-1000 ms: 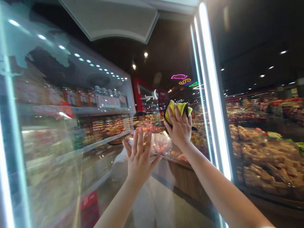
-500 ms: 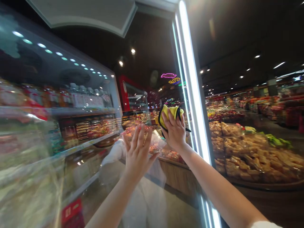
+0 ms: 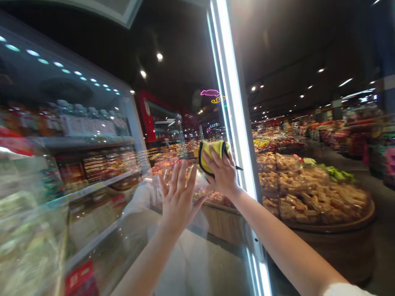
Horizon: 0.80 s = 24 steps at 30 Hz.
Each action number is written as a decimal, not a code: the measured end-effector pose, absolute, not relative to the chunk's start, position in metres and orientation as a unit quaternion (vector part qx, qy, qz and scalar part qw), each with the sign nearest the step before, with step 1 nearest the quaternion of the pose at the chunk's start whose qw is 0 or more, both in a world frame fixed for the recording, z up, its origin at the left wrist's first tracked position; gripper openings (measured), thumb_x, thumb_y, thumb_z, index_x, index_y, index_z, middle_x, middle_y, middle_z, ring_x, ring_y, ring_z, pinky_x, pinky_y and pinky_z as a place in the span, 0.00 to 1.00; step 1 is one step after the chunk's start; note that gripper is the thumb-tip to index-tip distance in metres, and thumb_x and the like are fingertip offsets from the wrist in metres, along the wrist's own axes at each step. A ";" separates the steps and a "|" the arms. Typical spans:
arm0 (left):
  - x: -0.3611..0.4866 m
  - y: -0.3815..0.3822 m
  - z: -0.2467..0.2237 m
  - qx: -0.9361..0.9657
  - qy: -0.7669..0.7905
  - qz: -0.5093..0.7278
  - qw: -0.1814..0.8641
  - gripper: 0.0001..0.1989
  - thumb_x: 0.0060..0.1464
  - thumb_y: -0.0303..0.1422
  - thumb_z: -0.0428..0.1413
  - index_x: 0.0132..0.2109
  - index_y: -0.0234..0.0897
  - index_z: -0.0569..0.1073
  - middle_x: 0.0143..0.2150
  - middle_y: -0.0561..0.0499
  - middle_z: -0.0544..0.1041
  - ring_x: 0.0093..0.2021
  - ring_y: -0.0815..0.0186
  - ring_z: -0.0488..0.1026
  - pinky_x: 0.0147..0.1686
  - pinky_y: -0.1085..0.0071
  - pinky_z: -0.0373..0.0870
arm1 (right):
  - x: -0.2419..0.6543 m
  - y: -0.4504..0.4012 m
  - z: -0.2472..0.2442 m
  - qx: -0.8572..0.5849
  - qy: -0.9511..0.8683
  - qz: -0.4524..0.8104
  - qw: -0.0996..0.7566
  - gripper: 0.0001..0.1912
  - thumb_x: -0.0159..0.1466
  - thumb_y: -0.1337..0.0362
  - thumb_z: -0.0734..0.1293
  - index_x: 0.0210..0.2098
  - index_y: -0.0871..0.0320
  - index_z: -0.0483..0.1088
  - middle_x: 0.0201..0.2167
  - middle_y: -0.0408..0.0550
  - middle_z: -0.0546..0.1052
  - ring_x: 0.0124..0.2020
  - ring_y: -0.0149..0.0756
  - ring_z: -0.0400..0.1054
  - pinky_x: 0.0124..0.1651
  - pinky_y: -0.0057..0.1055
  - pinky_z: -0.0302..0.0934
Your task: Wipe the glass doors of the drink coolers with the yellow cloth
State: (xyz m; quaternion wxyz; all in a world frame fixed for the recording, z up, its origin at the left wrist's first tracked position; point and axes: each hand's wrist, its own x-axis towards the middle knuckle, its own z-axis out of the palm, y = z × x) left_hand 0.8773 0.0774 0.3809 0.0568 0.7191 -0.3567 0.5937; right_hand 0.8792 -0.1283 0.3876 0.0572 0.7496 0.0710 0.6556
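A yellow cloth with black edging (image 3: 206, 161) lies under my right hand (image 3: 222, 174), which presses it toward the glass door (image 3: 188, 263) close to the lit edge. The right fingers spread over the cloth and grip it. To the left and slightly lower, my left hand (image 3: 178, 201) is open, its fingers spread and palm facing the glass; nothing is in it. I cannot tell whether the left palm touches the pane. A faint reflection of a person in white shows in the glass behind my hands.
A bright light strip (image 3: 236, 102) runs down the door's edge. On the left, refrigerator shelves (image 3: 83, 142) hold bottles and packages, partly blurred. A rounded wooden display stand (image 3: 336, 246) piled with light-brown packaged goods (image 3: 321, 197) stands at the right.
The view has turned to the right, so the door edge and shelves sit further left. My right hand and the cloth have shifted slightly left and down in view; my left hand stays nearly put.
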 end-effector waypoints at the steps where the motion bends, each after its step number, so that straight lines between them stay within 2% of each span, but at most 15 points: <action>1: 0.877 0.075 0.379 0.718 -0.361 0.593 0.059 0.43 0.60 0.53 0.58 0.75 0.39 0.54 0.76 0.37 0.52 0.76 0.44 0.50 0.73 0.42 0.24 | 0.876 -0.134 0.377 0.759 0.101 0.639 0.080 0.36 0.71 0.50 0.61 0.74 0.50 0.51 0.75 0.46 0.56 0.69 0.54 0.57 0.74 0.54 0.43; 3: 0.876 0.072 0.377 0.713 -0.368 0.594 0.062 0.43 0.61 0.53 0.57 0.75 0.39 0.55 0.76 0.37 0.53 0.75 0.45 0.51 0.73 0.43 0.27 | 0.872 -0.149 0.364 0.770 0.118 0.619 0.094 0.37 0.70 0.52 0.63 0.74 0.48 0.50 0.74 0.46 0.57 0.68 0.54 0.58 0.73 0.55 0.43; 6: 0.877 0.069 0.376 0.708 -0.368 0.599 0.067 0.43 0.61 0.53 0.57 0.75 0.41 0.52 0.76 0.38 0.54 0.75 0.46 0.53 0.73 0.42 0.26 | 0.873 -0.159 0.375 0.764 0.044 0.643 0.036 0.36 0.70 0.58 0.61 0.75 0.51 0.49 0.75 0.50 0.56 0.68 0.53 0.58 0.73 0.56 0.43; 9: 0.877 0.067 0.376 0.709 -0.362 0.601 0.072 0.44 0.61 0.53 0.57 0.76 0.42 0.50 0.76 0.39 0.55 0.74 0.45 0.54 0.72 0.40 0.25 | 0.878 -0.144 0.394 0.749 -0.002 0.663 -0.015 0.36 0.71 0.59 0.59 0.76 0.54 0.45 0.76 0.51 0.53 0.69 0.53 0.56 0.74 0.56 0.41; 12: 0.878 0.067 0.370 0.714 -0.357 0.599 0.064 0.44 0.62 0.52 0.56 0.76 0.40 0.49 0.76 0.37 0.54 0.75 0.45 0.52 0.73 0.42 0.29 | 0.876 -0.131 0.378 0.768 0.046 0.638 0.009 0.39 0.70 0.57 0.61 0.76 0.51 0.43 0.76 0.47 0.52 0.70 0.53 0.55 0.74 0.54 0.41; 15: 0.880 0.070 0.359 0.716 -0.348 0.603 0.054 0.45 0.63 0.52 0.55 0.76 0.38 0.47 0.76 0.36 0.53 0.75 0.44 0.50 0.74 0.43 0.32 | 0.868 -0.140 0.337 0.787 0.090 0.608 0.051 0.40 0.68 0.59 0.64 0.75 0.48 0.47 0.75 0.46 0.56 0.68 0.53 0.58 0.73 0.52 0.44; 17: 0.880 0.071 0.354 0.716 -0.346 0.605 0.049 0.45 0.63 0.52 0.55 0.76 0.39 0.46 0.76 0.36 0.53 0.76 0.44 0.50 0.74 0.43 0.32 | 0.866 -0.151 0.323 0.784 0.079 0.614 0.048 0.38 0.68 0.61 0.63 0.75 0.49 0.50 0.74 0.48 0.59 0.67 0.53 0.60 0.73 0.53 0.44; 20: 0.878 0.071 0.351 0.725 -0.340 0.597 0.047 0.45 0.63 0.52 0.55 0.76 0.39 0.45 0.76 0.37 0.52 0.76 0.45 0.49 0.74 0.43 0.31 | 0.868 -0.157 0.337 0.774 0.024 0.632 0.009 0.35 0.69 0.63 0.61 0.74 0.53 0.52 0.74 0.53 0.58 0.66 0.52 0.61 0.73 0.56 0.43; 24: 0.873 0.071 0.339 0.738 -0.315 0.594 0.056 0.46 0.62 0.53 0.55 0.76 0.38 0.44 0.77 0.37 0.51 0.76 0.44 0.47 0.73 0.42 0.30 | 0.873 -0.144 0.346 0.771 -0.009 0.636 -0.024 0.35 0.69 0.61 0.60 0.74 0.55 0.51 0.75 0.54 0.55 0.69 0.53 0.56 0.73 0.57 0.42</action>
